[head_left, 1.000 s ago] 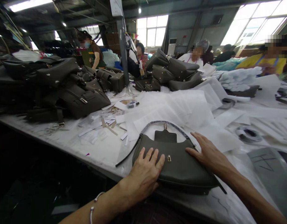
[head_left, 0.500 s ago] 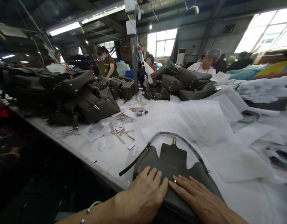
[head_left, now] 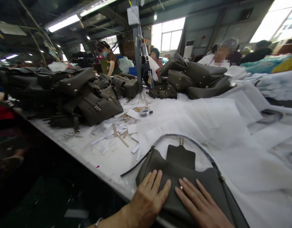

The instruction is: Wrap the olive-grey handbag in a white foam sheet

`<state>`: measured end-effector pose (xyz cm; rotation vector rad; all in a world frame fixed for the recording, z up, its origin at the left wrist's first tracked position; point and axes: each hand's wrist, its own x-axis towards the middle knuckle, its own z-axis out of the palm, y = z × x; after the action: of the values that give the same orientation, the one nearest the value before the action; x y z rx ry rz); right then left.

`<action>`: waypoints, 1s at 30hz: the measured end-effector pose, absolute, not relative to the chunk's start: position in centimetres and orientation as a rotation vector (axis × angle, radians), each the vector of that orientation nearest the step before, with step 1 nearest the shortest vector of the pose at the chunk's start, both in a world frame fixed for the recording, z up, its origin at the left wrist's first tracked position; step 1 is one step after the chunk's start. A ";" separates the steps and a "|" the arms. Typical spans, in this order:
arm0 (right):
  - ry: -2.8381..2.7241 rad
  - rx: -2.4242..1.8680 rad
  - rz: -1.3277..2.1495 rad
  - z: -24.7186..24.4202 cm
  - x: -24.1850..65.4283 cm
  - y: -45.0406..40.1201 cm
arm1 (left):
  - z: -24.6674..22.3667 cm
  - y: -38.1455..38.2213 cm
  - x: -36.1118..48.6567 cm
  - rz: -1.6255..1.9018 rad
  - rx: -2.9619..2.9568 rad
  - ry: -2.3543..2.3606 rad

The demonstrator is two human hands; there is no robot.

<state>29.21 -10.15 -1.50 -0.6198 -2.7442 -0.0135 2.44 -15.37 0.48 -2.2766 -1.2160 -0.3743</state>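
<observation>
A dark olive handbag [head_left: 176,180] lies on the table in front of me, its closing tab [head_left: 181,156] with a metal clasp pointing away. Its shoulder strap [head_left: 184,137], partly covered in clear wrapping, arches beyond the bag, with a loose end at the left. My left hand [head_left: 148,193] rests on the left part of the bag, fingers stretched out. On the right part, my right hand [head_left: 198,199] lies flat with its fingers spread and a ring on one. Neither hand grips anything; the bag's near side is partly hidden by my hands.
Piles of similar bags stand at the left [head_left: 89,101] and behind the post [head_left: 137,53]. White sheets [head_left: 203,117] cover the table's right side. Paper scraps [head_left: 119,134] and a coiled strap [head_left: 146,112] lie mid-table. Several co-workers are beyond; the table edge [head_left: 93,169] runs at left.
My hands have moved slightly apart on the bag, the right one spreading its fingers more. The view has shifted a little, and a person's hand now shows at the far left.
</observation>
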 end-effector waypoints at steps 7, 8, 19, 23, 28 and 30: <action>-2.710 -1.108 0.634 5.5 27.7 -7.4 | 1.1 -15.2 2.4 -0.366 -2.523 -1.183; -2.695 -1.136 0.626 5.3 27.4 -7.3 | 1.2 -15.5 2.2 -0.360 -2.565 -1.168; -2.727 -1.170 0.739 5.7 26.9 -7.2 | 1.9 -12.7 6.3 -0.217 -2.942 -1.133; -2.647 -1.213 0.749 5.9 26.7 -7.5 | 2.3 -11.7 7.1 -0.378 -2.970 -1.104; -2.513 -1.126 0.771 4.9 26.5 -7.7 | 1.7 -12.6 5.3 -0.770 -2.823 -1.029; -2.398 -1.092 0.863 5.0 27.0 -7.2 | 1.5 -12.8 5.2 -0.830 -2.743 -1.016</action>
<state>27.01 -7.18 5.05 -1.0918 -2.3976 0.8626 5.24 -12.82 1.52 -2.7428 -1.0155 -0.8299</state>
